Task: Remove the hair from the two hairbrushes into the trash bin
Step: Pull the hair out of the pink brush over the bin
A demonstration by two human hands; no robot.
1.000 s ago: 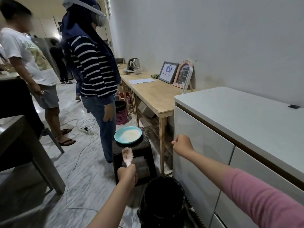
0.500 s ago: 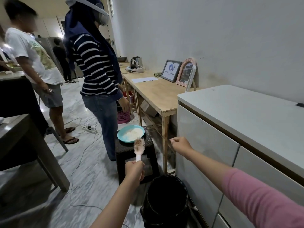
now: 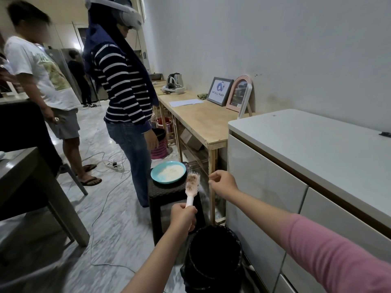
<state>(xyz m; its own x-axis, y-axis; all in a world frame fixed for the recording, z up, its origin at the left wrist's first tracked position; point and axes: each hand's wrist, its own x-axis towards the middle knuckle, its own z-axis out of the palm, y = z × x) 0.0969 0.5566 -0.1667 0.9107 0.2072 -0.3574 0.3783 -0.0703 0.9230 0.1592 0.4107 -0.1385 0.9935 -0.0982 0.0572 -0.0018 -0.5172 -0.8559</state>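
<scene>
Head view, starting closest: the black trash bin (image 3: 213,256) sits on the floor right below the person's arms, open at the top, just beside the white cabinet (image 3: 264,187). A bit further out, the left hand (image 3: 183,218) is wrapped round the handle of a pink hairbrush (image 3: 192,185), holding it upright with the bristle side facing the camera. There's a brownish mat of hair tangled in the bristles.

The brush looks like light, stiff plastic, so the handle grip seems the right one. The hair itself is probably soft and clingy, best pinched near the bristle roots and peeled off in one clump.

The right hand (image 3: 224,183) hovers just beside the brush head, not touching it. Its fingers (image 3: 212,178) are drawn together in a narrow pinch; can't tell if a few strands are in there.

Behind that is a dark stool (image 3: 167,191) with a blue plate (image 3: 168,171).
</scene>
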